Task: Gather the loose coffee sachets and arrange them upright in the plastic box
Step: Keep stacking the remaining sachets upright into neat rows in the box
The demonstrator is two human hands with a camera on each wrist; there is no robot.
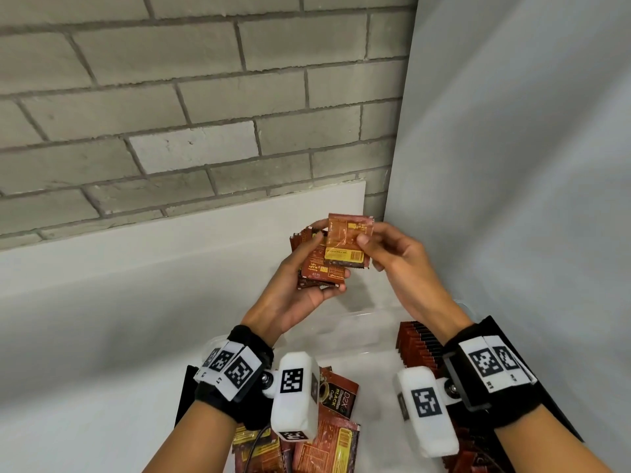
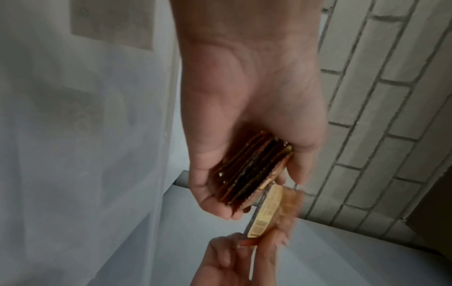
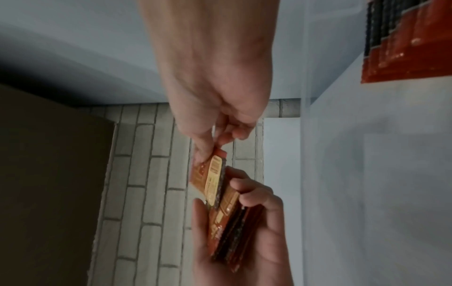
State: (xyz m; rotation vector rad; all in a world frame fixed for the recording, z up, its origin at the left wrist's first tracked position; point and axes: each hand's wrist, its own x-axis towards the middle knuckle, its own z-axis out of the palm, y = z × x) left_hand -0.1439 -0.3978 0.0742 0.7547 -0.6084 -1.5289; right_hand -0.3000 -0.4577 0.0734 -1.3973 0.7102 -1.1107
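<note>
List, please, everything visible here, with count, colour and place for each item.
Stack: several sachets, brown-red, gripped in the left hand.
Single sachet: one, orange-brown with a yellow panel, pinched in the right hand, against the stack.
Loose sachets: several, red-brown, on the counter below the wrists.
Row: many sachets, red and black, upright in the box.
Box: one, clear plastic, under the hands.
Counter: white.
Wall: grey brick.
Wrist cameras: two, white, on black straps.
Left hand; right hand.

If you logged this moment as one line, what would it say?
left hand: holds sachet stack | right hand: pinches single sachet against stack | plastic box: partly filled, sachet row upright | loose sachets remain below
</note>
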